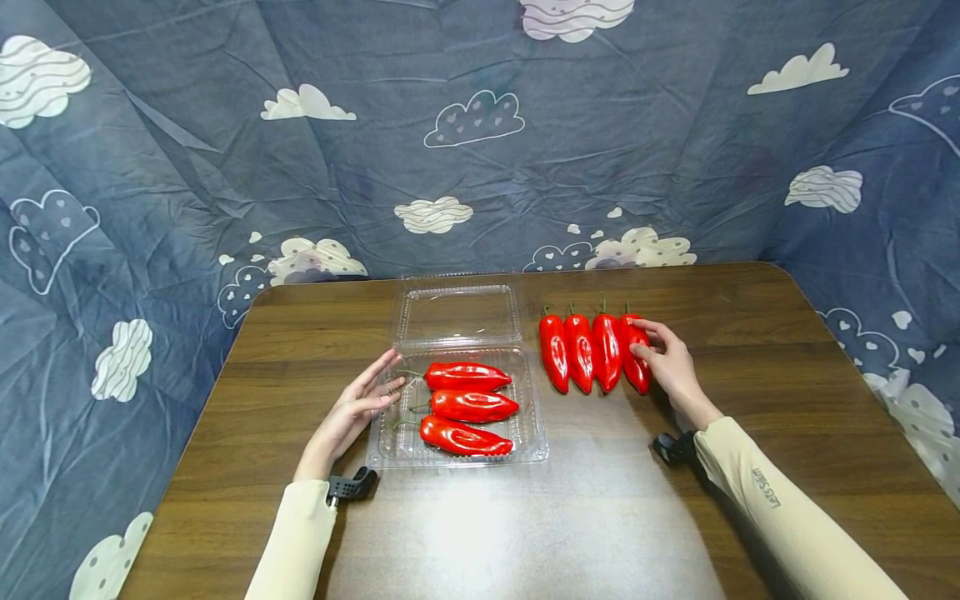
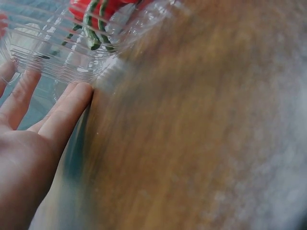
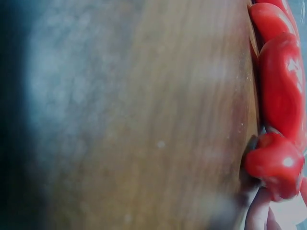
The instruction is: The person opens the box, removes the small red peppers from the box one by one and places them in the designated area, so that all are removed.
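Observation:
My right hand (image 1: 672,367) holds the rightmost red pepper (image 1: 637,377) of a row, thumb and fingers on its side. In the right wrist view, fingertips (image 3: 258,211) show at the end of that pepper (image 3: 276,165). Close beside it in the row lie three more red peppers (image 1: 606,354) with green stems. My left hand (image 1: 348,417) rests at the left side of a clear plastic clamshell box (image 1: 457,462), its fingers extended along the wall. Inside the box three red peppers (image 1: 474,406) lie crosswise, stems toward the left hand.
The box's clear lid (image 1: 459,315) lies folded back behind it. Both rest on a brown wood-grain table (image 1: 300,350), with bright glare near the front. A dark blue cloth (image 1: 450,67) with cloud prints hangs behind and beside the table.

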`<state>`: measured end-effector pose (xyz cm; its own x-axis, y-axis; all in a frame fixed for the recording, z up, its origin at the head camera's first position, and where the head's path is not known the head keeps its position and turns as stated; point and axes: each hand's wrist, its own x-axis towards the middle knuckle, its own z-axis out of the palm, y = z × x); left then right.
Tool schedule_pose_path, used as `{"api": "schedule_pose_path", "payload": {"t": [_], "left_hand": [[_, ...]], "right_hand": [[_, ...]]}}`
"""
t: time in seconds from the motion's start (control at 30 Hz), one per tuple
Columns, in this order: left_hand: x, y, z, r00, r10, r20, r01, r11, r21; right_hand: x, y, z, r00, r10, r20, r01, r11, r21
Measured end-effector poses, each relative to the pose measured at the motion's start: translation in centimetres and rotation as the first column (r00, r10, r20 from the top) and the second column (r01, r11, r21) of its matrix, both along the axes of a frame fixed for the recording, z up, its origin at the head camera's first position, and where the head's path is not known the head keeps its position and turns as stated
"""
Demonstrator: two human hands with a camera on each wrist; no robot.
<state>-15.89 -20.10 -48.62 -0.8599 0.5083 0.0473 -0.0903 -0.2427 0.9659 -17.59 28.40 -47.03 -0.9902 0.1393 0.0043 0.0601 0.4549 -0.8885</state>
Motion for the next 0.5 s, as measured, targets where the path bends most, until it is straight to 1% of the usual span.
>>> {"api": "schedule_pose_path", "payload": {"t": [0.13,0.27,0.5], "left_hand": [[-0.03,-0.03,-0.03,1.000,-0.002,-0.004,0.002,1.000,0.004],[-0.05,-0.04,-0.02,1.000,-0.003,-0.002,0.003,1.000,0.006],[-0.02,-0.05,0.03,1.000,-0.002,0.001,0.002,1.000,0.000]], "right_hand": [[0.00,0.08,0.04,1.000,-0.005,-0.012,0.004,0.999,-0.046],[-0.03,0.18,0.20,0.999,-0.026,-0.026,0.024,0.996,-0.081],[0.04,0.21,0.66,0.996,-0.061,-0.066,0.055,0.994,-0.099]]}}
